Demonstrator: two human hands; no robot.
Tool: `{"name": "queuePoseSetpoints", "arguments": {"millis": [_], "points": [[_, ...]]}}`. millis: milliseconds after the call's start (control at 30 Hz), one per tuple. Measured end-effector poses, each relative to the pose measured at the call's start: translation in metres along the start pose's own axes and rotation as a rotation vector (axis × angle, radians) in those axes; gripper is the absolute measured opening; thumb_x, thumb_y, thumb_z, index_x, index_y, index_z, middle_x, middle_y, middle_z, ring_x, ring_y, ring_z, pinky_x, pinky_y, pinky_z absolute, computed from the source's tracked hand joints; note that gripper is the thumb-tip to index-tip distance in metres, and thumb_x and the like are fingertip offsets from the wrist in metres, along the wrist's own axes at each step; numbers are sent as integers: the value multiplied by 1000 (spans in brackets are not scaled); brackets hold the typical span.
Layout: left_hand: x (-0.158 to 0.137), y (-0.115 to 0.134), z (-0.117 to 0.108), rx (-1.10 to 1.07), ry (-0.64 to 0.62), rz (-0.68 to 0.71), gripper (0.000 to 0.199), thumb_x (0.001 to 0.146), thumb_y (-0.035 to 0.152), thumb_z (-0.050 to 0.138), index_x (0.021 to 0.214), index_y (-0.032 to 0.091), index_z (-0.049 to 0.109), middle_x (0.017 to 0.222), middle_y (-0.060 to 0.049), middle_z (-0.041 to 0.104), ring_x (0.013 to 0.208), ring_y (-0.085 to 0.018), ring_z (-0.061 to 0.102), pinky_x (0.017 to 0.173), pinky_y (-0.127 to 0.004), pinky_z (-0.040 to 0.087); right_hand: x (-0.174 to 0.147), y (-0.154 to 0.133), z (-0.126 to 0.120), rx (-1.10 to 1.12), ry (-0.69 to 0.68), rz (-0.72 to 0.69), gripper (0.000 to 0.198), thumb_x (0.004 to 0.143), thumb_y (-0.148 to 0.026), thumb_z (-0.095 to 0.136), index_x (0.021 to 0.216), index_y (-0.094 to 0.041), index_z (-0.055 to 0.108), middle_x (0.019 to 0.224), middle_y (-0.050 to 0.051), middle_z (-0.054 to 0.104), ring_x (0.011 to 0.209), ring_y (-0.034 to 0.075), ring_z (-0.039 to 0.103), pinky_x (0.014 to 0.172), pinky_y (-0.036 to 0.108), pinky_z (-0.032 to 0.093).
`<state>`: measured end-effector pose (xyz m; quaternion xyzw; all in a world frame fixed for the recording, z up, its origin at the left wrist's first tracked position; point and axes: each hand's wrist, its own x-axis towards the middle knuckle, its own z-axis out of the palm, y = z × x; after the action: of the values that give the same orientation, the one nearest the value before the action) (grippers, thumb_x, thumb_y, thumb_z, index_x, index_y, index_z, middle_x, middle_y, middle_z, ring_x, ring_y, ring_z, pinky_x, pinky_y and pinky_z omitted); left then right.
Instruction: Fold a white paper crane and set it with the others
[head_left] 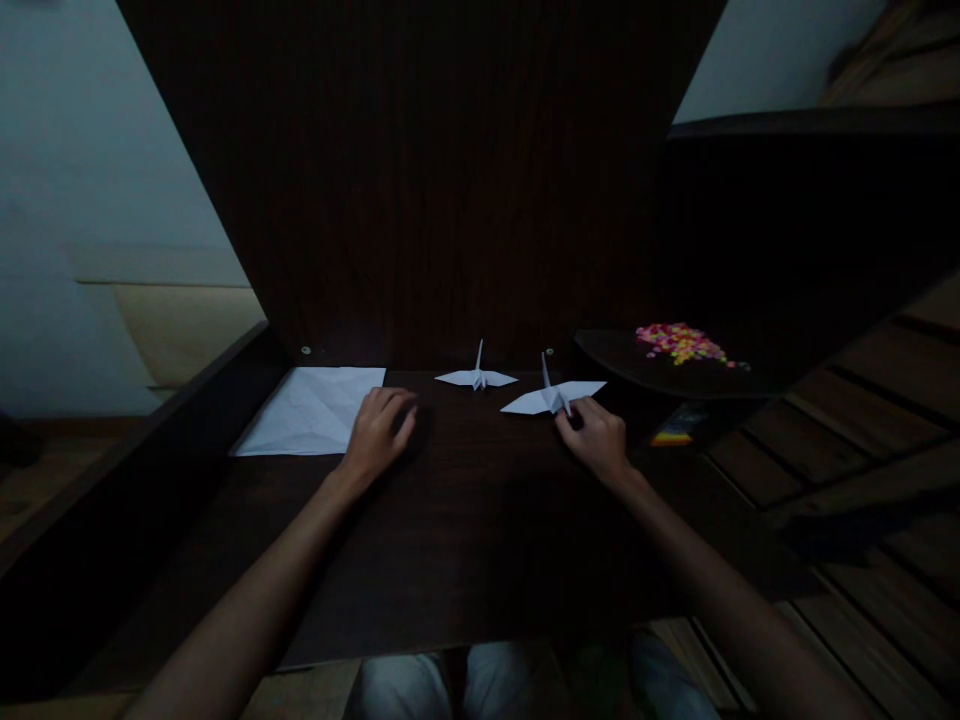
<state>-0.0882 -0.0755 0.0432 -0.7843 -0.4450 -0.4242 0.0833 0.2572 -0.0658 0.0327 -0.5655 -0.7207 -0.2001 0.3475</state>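
Note:
My right hand pinches the near end of a white paper crane between thumb and fingers. The crane's wings are spread and its thin point sticks up at the far side. Just left of it, a second, smaller-looking paper crane stands on the dark wooden desk, touched by neither hand. By the right edge of a creased white paper sheet rests my left hand, fingers loosely bent, thumb apart, holding nothing. Part of the sheet's edge is hidden behind that hand.
A heap of small colourful pieces lies on a dark rounded shelf at right. Beneath it is a small item with a yellow-orange edge. A tall dark panel rises behind the desk, and a raised side board bounds the left.

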Motion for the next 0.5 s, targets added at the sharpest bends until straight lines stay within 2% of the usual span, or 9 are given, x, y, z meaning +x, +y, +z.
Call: {"name": "queuePoseSetpoints", "arguments": {"millis": [133,200,267,400,500], "points": [[2,48,2,-202,-7,179,20,89,18,56,108,18,60,100,-8,66,92,-21,59,82,-37,47,-9,-33,-35,66,-15,-287,14,84,-20,52,78,-16,63,75,5,68,63,14,58,58,24,36],[2,67,1,-277,-15,236,24,88,17,59,112,18,60,101,-8,67,92,-20,59,82,-36,47,-10,-53,-49,63,-33,-366,13,84,-20,52,77,-16,63,72,3,67,61,13,57,57,25,34],[1,81,-1,-325,-38,272,28,87,16,60,115,19,60,102,-7,67,93,-19,59,82,-36,46,-10,-71,-60,58,-117,-420,14,84,-21,52,76,-17,62,71,3,66,62,14,57,57,26,31],[-2,88,-5,-373,-83,258,33,87,16,61,120,20,59,103,-8,68,93,-20,59,81,-36,44,-4,-98,-72,71,-201,-463,12,83,-22,52,75,-18,60,68,1,62,61,13,55,56,27,27],[-2,86,-7,-423,-70,253,23,88,13,58,108,20,66,95,-6,68,87,-18,59,77,-34,44,0,-108,-76,87,-181,-495,14,84,-22,52,74,-18,60,65,1,61,59,13,54,55,28,26]]}}
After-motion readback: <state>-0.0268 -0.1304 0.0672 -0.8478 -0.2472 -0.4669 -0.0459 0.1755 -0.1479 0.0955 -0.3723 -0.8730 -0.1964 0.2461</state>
